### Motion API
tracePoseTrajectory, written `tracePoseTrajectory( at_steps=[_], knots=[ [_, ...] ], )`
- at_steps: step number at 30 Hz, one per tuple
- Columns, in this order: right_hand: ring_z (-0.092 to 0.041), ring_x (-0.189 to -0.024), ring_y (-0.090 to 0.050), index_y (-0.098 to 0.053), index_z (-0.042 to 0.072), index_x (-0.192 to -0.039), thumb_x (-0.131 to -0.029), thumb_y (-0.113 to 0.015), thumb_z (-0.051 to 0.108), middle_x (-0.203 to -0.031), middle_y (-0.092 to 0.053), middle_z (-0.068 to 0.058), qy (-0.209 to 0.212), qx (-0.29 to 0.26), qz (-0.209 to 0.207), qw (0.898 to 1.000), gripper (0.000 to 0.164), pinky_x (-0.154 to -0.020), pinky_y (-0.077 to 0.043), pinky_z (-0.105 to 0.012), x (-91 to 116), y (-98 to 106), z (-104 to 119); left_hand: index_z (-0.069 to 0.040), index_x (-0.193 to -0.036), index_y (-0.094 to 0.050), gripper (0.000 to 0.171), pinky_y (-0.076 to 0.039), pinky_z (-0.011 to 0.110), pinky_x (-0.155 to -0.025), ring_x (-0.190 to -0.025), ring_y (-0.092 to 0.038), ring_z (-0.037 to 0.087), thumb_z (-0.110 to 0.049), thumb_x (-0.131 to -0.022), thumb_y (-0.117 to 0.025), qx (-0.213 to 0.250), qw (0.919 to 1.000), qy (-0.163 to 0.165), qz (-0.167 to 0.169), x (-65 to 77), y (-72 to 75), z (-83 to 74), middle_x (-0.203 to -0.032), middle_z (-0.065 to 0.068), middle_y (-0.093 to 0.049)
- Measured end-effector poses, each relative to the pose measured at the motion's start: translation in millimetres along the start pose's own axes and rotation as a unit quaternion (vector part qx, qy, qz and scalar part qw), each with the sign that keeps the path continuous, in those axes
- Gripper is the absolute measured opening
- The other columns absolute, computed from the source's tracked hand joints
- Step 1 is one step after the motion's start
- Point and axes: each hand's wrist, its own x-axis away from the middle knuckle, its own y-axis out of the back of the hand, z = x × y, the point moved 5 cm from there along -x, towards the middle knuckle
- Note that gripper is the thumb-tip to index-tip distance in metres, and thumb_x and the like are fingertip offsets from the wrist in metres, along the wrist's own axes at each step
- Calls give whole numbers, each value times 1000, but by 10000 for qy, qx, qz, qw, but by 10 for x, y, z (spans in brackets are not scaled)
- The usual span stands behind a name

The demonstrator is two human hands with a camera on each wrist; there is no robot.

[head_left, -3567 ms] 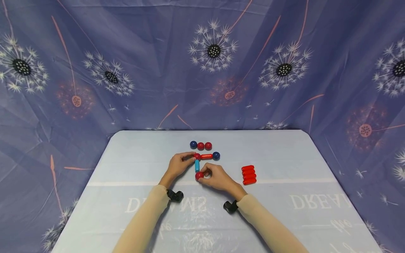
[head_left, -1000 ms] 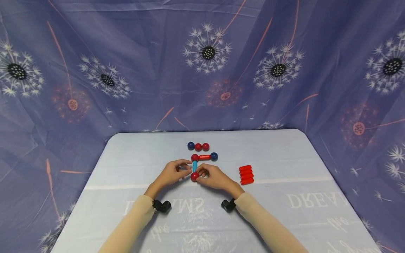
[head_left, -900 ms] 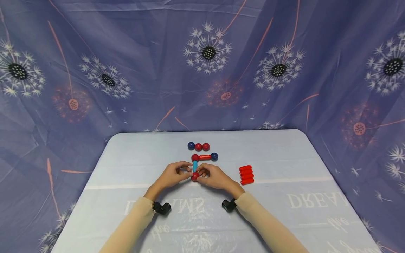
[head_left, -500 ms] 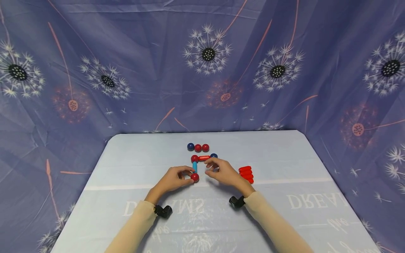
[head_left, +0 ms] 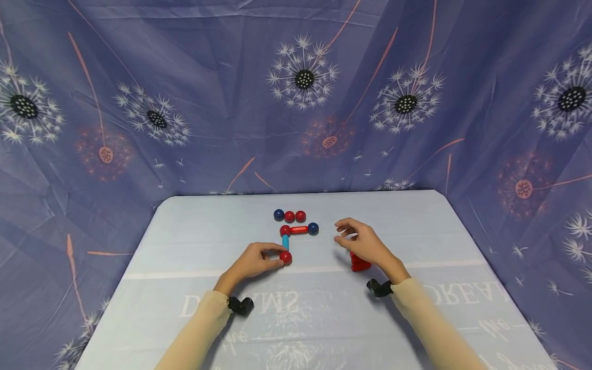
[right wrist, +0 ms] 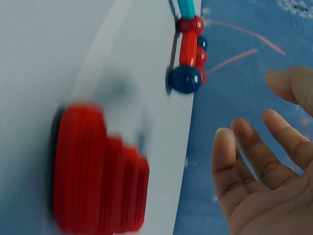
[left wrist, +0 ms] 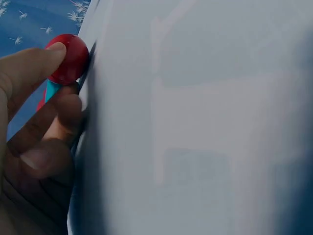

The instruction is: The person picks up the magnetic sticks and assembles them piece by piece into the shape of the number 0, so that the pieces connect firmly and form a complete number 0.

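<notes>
With thumb and fingers my left hand (head_left: 253,261) holds a red ball (head_left: 285,258) at the near end of a light-blue rod (head_left: 285,243). That rod reaches back to a second red ball (head_left: 284,230), from which a red rod (head_left: 299,229) runs right to a dark-blue ball (head_left: 313,228), making an L shape. In the left wrist view the thumb lies on the near red ball (left wrist: 74,61). My right hand (head_left: 364,242) is above the table with nothing in it, fingers apart, partly covering several loose red rods (head_left: 360,264). The right wrist view shows these ribbed red rods (right wrist: 80,169) side by side.
Behind the L shape, a dark-blue ball (head_left: 278,215) and two red balls (head_left: 295,216) sit in a row. A pale cloth covers the table (head_left: 208,221), and a purple dandelion-print curtain (head_left: 222,113) hangs behind its far edge.
My right hand has let go of the near red ball and moved right, over the loose red rods. The left hand shifted from the far red ball to the near one and now holds it.
</notes>
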Motion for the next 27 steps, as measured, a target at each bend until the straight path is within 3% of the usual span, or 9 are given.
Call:
tracePoseTrajectory(
  at_steps=[3,10,14,21,27],
  knots=[
    [-30,-113,-65,-65,15,-129,-96,-75,30,-130,-66,-16,-63,135,-71,9999,38,-93,-55,-46,55,120,-86,-22,-122,-76,35,-40,22,-51,-51,-43,4,-28,-89,-82,280,9996,76,28,-9,-28,39,-119,5,-74],
    [-34,-116,-62,-64,8,-133,-96,-74,31,-131,-65,-16,-369,321,-14,9988,45,-91,-54,-47,158,320,-317,-20,-127,-74,38,-45,24,-51,-52,-53,8,-26,-91,-80,713,9972,178,130,-30,-63,72,-126,9,-71],
    [-32,-113,-63,-65,8,-132,-96,-74,31,-126,-67,-15,-579,487,68,9971,44,-90,-55,-46,195,350,-472,-19,-128,-74,38,-45,23,-53,-52,-52,8,-25,-91,-80,782,9966,206,167,-35,-62,73,-127,9,-71],
    [-30,-107,-65,-68,7,-128,-97,-73,25,-121,-70,-14,-445,704,250,9962,36,-91,-55,-46,220,352,-674,-20,-127,-74,38,-45,23,-53,-53,-52,9,-26,-90,-81,816,9963,197,154,-30,-63,66,-125,9,-71],
    [-25,-102,-65,-71,9,-123,-97,-70,19,-115,-72,-10,-435,772,326,9955,28,-88,-55,-38,219,356,-782,-19,-126,-75,38,-46,24,-53,-54,-55,11,-27,-89,-82,820,9964,175,111,-30,-81,72,-124,9,-72]
  ],
)
